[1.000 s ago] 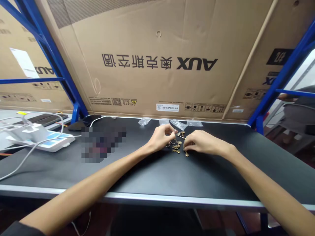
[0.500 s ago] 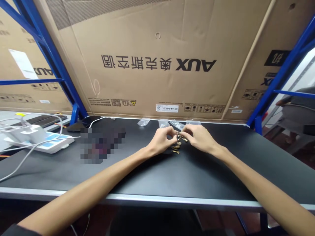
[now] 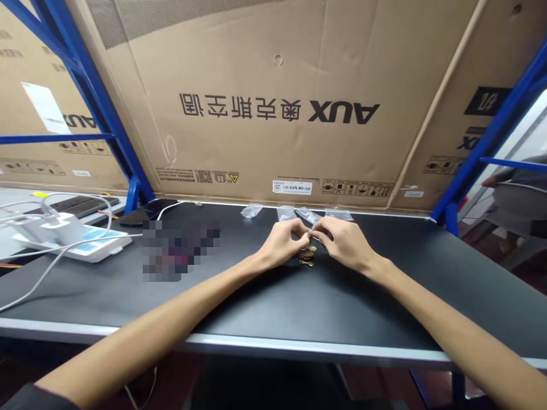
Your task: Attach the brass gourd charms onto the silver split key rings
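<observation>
Table [image 3: 376, 296] top: matte black, with silver edge strip. Small metal charms [image 3: 306, 256]: dull brass-gold. Cardboard carton [image 3: 273, 62]: tan, printed black with AUX lettering and Chinese characters. Shelving frame [image 3: 85, 97]: bright blue. Plastic bags [image 3: 252, 211]: colourless, clear. Cable [image 3: 164, 209]: white.

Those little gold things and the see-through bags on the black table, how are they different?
The brass-coloured charms are shiny and gold, while the clear plastic bags are see-through. The charms lie bunched in a small pile close to the left hand and right hand, while the bags are spread in a row along the far edge. Each charm looks smaller than a bag. Both lie on the black table top.
</observation>
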